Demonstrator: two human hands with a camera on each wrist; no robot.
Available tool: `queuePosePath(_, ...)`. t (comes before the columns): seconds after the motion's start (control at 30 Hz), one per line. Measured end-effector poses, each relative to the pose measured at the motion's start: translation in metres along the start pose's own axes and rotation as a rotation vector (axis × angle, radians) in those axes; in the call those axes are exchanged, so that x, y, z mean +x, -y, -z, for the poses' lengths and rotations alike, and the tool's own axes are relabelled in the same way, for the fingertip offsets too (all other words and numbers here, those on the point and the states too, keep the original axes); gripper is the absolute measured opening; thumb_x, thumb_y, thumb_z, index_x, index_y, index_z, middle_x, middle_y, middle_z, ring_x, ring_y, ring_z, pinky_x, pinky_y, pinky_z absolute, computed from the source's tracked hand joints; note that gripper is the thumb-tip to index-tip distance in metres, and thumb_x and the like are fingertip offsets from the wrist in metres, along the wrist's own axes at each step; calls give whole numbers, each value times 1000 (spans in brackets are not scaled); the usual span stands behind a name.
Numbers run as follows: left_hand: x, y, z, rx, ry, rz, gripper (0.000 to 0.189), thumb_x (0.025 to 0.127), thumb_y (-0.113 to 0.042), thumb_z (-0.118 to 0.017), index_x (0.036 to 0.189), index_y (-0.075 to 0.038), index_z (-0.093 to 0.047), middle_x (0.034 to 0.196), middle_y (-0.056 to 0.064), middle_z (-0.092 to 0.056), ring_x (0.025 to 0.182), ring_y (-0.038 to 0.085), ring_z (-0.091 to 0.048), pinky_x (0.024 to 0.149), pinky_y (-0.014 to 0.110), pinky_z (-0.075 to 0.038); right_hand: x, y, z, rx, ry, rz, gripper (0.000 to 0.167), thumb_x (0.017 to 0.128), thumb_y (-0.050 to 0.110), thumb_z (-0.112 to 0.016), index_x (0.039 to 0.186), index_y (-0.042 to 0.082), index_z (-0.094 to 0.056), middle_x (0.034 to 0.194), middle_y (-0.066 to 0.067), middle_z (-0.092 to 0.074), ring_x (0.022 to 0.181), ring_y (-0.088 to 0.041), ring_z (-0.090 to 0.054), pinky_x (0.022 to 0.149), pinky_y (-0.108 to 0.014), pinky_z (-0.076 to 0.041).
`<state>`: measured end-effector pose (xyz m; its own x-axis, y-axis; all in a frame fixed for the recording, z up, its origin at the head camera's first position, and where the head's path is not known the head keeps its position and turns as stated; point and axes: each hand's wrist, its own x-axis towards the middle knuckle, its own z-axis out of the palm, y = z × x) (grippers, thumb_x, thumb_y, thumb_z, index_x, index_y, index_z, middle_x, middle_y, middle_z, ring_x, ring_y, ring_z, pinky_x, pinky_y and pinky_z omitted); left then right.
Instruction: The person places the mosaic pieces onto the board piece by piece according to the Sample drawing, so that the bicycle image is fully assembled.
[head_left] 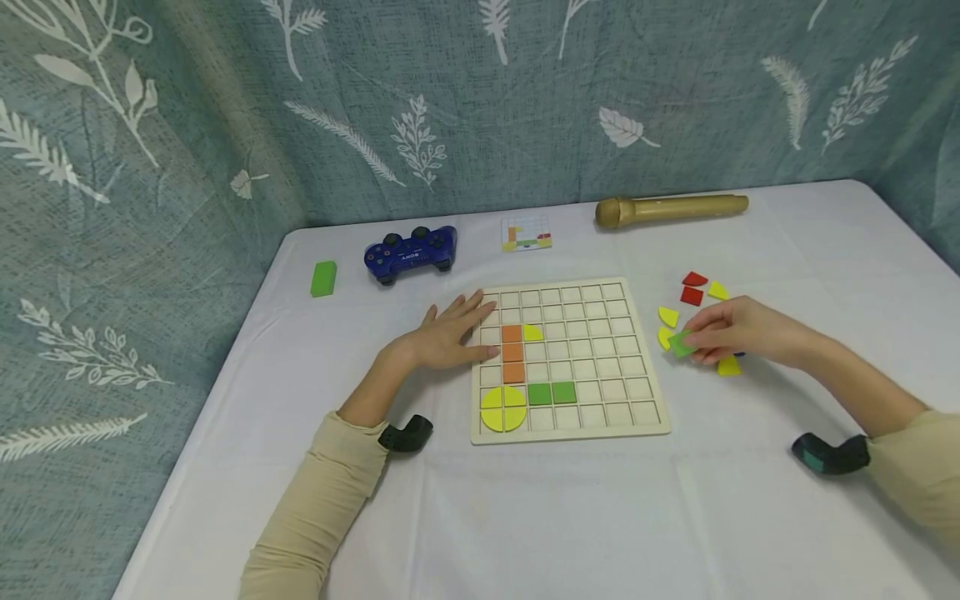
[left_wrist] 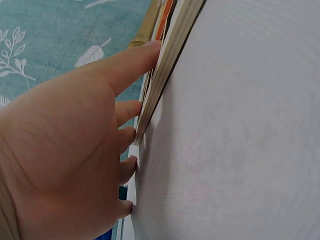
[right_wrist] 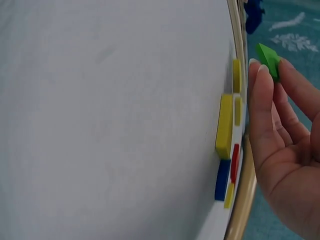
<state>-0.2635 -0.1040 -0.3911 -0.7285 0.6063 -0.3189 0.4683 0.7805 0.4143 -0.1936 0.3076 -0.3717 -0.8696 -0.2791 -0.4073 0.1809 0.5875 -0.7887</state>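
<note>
My left hand [head_left: 447,337] rests with spread, straight fingers on the left edge of a wooden grid board [head_left: 612,389]. Between thumb and fingers, my right hand [head_left: 738,327] pinches a green square tile [right_wrist: 268,61], held just off the board's right side. On the board stand a column of orange squares [head_left: 512,350], a yellow quarter-circle [head_left: 532,333] beside its top, a yellow circle [head_left: 503,408] made of quarter pieces, and two green squares [head_left: 551,393] in a row. Loose yellow [head_left: 667,317], red [head_left: 692,296] and blue [right_wrist: 222,180] pieces lie around my right hand, which partly hides them.
Behind the board lie a blue game controller [head_left: 411,253], a small pattern card [head_left: 527,234] and a gold microphone [head_left: 671,210]. A green block [head_left: 323,279] sits at the far left of the white-covered table [head_left: 570,517]. A leaf-patterned curtain [head_left: 480,108] hangs behind.
</note>
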Motion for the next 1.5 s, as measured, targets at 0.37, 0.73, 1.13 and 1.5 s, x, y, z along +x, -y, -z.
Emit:
queuePosePath(0.37,-2,-1,1,-8,-3,-4,80,95,-51,-50,155,-16,-10,159,5,3,143,27,7,109,56,11,14,16,-18,21,131,-11,44,90,24,-68,120,-8,-58,94,-9,-67,80,-22,-66,74,-29,-55)
queuePosePath(0.73,-3,-2,2,-5,1,-5,80,95,-51,-50,155,-17,-10,159,4,4,144,27,6,109,56,10,20,28,-37,62,227,65,29,90,18,-68,106,-6,-64,85,-12,-67,74,-20,-65,71,-29,-55)
queuePosePath(1.13,-1,-2,3,-7,4,5,80,94,-53,-50,155,-18,-10,159,3,5,143,26,7,109,55,10,30,42,-56,-15,264,74,26,87,23,-71,100,0,-68,79,-10,-67,72,-20,-64,68,-29,-55)
queuePosePath(1.5,-1,-2,2,-3,3,2,80,95,-53,-50,155,-18,-10,159,4,4,143,27,7,109,55,10,36,57,-66,-94,321,132,20,89,16,-69,101,0,-69,77,-6,-66,66,-17,-61,62,-24,-53)
